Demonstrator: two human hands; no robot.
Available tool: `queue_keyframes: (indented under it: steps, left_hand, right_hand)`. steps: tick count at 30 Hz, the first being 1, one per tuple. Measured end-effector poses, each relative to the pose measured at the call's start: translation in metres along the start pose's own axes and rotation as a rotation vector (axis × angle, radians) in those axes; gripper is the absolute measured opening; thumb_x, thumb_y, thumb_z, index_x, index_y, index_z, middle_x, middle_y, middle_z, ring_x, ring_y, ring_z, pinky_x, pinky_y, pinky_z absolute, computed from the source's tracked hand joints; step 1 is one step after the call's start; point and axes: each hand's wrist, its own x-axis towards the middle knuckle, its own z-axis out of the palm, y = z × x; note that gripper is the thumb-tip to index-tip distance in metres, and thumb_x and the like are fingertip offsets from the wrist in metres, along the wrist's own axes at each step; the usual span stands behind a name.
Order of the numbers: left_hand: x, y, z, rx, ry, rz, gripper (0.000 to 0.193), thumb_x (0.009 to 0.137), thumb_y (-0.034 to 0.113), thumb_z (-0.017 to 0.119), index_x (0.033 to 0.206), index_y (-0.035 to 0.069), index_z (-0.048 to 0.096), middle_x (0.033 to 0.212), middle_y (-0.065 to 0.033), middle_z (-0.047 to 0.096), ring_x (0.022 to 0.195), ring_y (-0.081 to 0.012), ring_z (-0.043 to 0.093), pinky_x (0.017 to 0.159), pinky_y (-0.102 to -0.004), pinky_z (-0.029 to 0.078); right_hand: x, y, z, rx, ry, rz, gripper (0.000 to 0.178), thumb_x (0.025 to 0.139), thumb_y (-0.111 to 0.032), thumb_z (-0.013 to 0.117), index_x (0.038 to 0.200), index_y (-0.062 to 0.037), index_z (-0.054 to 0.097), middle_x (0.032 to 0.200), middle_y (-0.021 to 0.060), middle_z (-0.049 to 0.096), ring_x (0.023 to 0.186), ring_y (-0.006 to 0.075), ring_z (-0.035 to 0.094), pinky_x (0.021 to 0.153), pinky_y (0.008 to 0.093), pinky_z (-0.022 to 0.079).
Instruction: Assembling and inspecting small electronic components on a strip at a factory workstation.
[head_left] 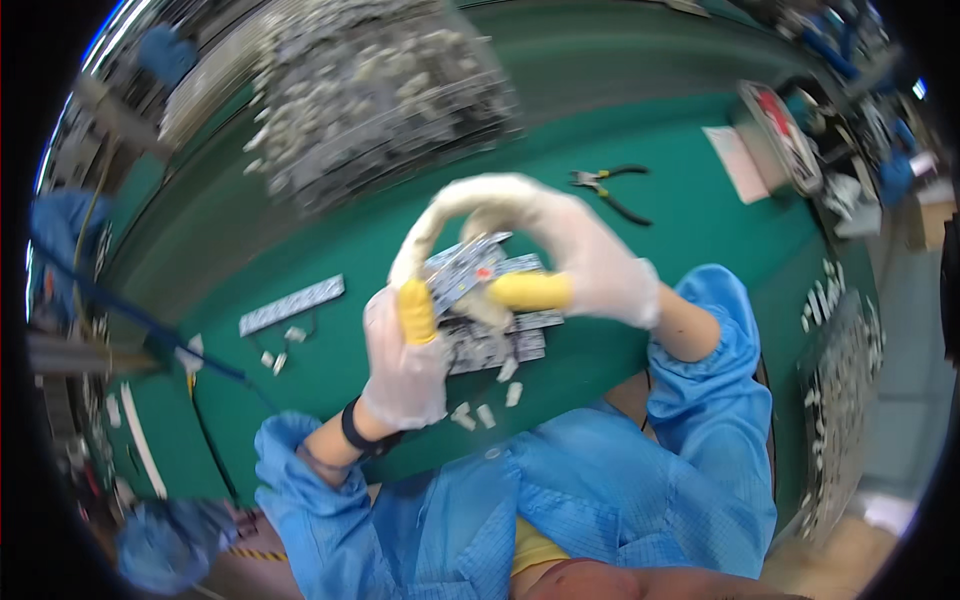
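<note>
Left hand [405,365]: gloved, fingers closed on the circuit board panel [468,268].
Right hand [570,250]: fingers grip its other edge.
Panel: above the green surface [300,230].
Advice: probably bend evenly, thumbs close together.

Greens, blues and pale gloves, as I see them from my feed.

At centre frame my left hand [405,365] and right hand [585,255] wear whitish translucent gloves, each with one yellow finger cot [417,312]; a black wrist strap [352,428] bands my left wrist. Between them I hold a grey-silver circuit board [462,268] speckled white with one small red spot. More grey boards [495,345] lie below it. The table mat [690,240] is deep green throughout. My sleeves [715,420] at lower frame are light blue. Upper right of centre, the pliers [610,190] show black handles. Upper left holds a grey-white speckled heap [380,95].
</note>
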Motion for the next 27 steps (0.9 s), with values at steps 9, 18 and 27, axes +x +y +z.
queue_keyframes:
  steps: [9, 18, 27]
  left_hand:
    - [-0.017, 0.008, -0.013, 0.225, 0.089, -0.123, 0.044, 0.098, 0.021, 0.035, 0.137, 0.000, 0.036, 0.098, -0.0117, 0.066, 0.084, -0.0166, 0.060, 0.081, -0.0268, 0.043]
    - [-0.028, 0.001, -0.062, 0.571, 0.157, -0.199, 0.045, 0.101, 0.029, 0.026, 0.133, 0.003, 0.042, 0.098, -0.0142, 0.067, 0.084, -0.0171, 0.060, 0.074, -0.0279, 0.043]
    - [-0.031, -0.016, -0.085, -0.075, 0.242, -0.368, 0.049, 0.099, 0.036, 0.031, 0.135, 0.004, 0.039, 0.103, -0.0188, 0.064, 0.100, -0.0265, 0.059, 0.089, -0.0339, 0.046]
  right_hand:
    - [-0.054, -0.006, -0.098, 0.045, 0.399, 0.183, 0.018, 0.082, -0.012, 0.067, 0.097, -0.0027, 0.067, 0.095, 0.0071, 0.067, 0.091, 0.0145, 0.061, 0.082, 0.0283, 0.048]
    - [-0.292, -0.006, -0.268, -0.808, 1.339, 0.678, 0.021, 0.080, -0.020, 0.062, 0.090, -0.0038, 0.070, 0.075, 0.0066, 0.067, 0.069, 0.0127, 0.060, 0.064, 0.0278, 0.047]
    - [-0.299, -0.011, -0.225, -1.763, 1.193, 1.242, 0.031, 0.075, -0.026, 0.069, 0.102, -0.0123, 0.066, 0.105, 0.0119, 0.063, 0.094, 0.0273, 0.061, 0.084, 0.0398, 0.048]
